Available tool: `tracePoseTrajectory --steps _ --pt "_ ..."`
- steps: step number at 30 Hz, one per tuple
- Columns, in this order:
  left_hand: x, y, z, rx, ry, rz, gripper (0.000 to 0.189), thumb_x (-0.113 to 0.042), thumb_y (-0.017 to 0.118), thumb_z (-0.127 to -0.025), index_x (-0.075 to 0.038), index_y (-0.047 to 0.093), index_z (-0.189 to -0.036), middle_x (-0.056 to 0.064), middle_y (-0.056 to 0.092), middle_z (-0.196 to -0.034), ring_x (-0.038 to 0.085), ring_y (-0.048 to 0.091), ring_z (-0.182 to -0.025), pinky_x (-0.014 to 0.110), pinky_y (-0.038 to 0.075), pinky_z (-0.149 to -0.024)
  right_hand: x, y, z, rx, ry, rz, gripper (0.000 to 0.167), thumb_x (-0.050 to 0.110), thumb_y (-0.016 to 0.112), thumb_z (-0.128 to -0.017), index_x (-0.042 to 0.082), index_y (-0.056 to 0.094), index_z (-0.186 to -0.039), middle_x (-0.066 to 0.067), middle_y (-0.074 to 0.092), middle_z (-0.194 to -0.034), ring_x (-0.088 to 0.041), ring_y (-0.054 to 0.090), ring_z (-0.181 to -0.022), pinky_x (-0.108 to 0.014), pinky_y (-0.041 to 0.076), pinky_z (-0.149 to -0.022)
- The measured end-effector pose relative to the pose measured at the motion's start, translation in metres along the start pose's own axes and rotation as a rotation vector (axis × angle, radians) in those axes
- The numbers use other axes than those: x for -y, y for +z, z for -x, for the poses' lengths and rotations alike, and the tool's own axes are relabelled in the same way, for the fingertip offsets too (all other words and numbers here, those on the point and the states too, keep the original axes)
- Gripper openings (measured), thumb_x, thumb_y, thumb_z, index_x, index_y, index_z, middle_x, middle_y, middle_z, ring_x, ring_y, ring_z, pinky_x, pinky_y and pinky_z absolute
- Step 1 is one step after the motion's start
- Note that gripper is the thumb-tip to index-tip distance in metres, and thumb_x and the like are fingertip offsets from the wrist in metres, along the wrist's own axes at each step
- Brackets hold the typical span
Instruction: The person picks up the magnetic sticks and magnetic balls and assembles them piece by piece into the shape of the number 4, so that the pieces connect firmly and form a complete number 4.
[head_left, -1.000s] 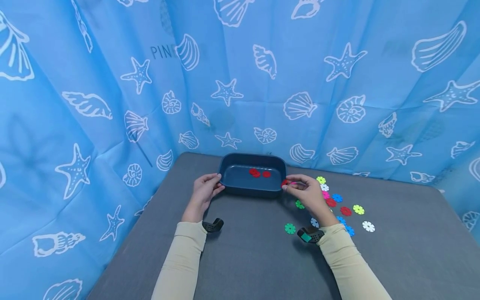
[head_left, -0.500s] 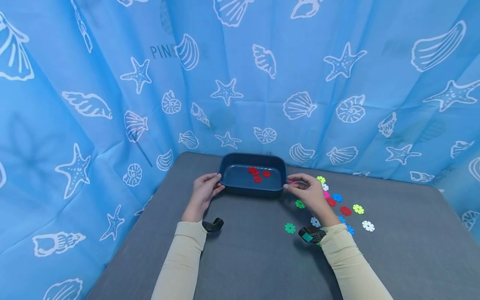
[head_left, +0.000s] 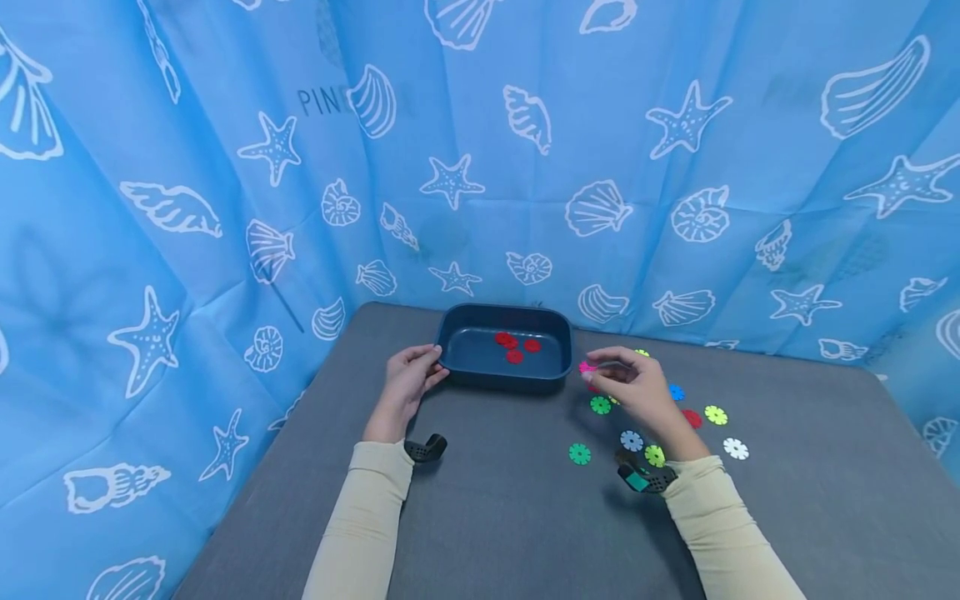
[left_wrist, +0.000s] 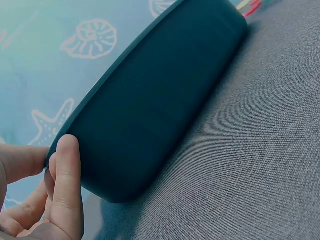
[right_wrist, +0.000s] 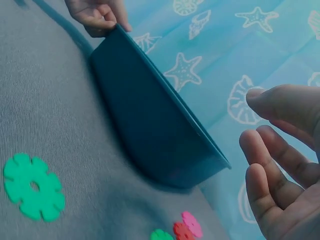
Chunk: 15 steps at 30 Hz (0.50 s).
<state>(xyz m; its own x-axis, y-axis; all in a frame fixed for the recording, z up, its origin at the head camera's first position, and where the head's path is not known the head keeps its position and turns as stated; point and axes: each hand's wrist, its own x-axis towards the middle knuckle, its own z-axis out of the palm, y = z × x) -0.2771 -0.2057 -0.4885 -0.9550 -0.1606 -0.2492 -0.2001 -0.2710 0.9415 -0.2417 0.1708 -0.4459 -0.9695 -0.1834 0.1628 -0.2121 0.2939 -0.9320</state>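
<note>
A dark blue rectangular basin (head_left: 502, 384) stands on the grey table with several red notched discs (head_left: 514, 357) lying on its floor. My left hand (head_left: 408, 383) pinches the left end of its rim, thumb at the edge and fingers (left_wrist: 68, 175) against the outer wall. To the right of the basin my right hand (head_left: 636, 393) hovers apart from it. In the right wrist view its thumb and fingers (right_wrist: 260, 192) are loosely bent with nothing between them. Below that hand lie a pink disc (head_left: 587, 367) and a red disc (right_wrist: 183, 231), partly covered in the head view.
More notched discs are scattered on the right of the table: green (head_left: 580, 454), pale blue (head_left: 632, 441), yellow (head_left: 716, 415), white (head_left: 736, 448) and blue (head_left: 677, 392). A blue shell-print curtain (head_left: 480, 242) hangs behind the table (head_left: 480, 500).
A red disc left my right fingers at the basin's right rim and now lies inside. My right hand has moved right, off the rim. The left hand stays at the basin.
</note>
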Motion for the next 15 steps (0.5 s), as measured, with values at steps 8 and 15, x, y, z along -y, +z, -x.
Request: tracePoseTrajectory --steps 8,15 --pt "0.001 0.0 0.0 0.002 0.003 0.0 0.033 -0.022 0.073 -0.103 -0.003 0.066 -0.13 0.013 0.062 -0.115 0.015 0.066 -0.09 0.025 0.066 -0.088 -0.011 -0.019 0.015 -0.042 -0.031 0.09 0.034 0.022 0.073 -0.103 0.002 0.069 -0.13 -0.021 0.068 -0.128 -0.003 0.07 -0.099 -0.016 0.061 -0.084" --pt "0.0 0.001 0.0 -0.001 0.01 -0.005 0.033 -0.023 0.073 -0.103 -0.004 0.067 -0.13 0.012 0.062 -0.113 0.016 0.066 -0.091 0.025 0.066 -0.088 -0.022 -0.037 0.03 -0.096 -0.056 0.136 0.033 0.019 0.074 -0.102 0.001 0.07 -0.129 -0.007 0.072 -0.121 0.0 0.071 -0.094 -0.019 0.063 -0.077"
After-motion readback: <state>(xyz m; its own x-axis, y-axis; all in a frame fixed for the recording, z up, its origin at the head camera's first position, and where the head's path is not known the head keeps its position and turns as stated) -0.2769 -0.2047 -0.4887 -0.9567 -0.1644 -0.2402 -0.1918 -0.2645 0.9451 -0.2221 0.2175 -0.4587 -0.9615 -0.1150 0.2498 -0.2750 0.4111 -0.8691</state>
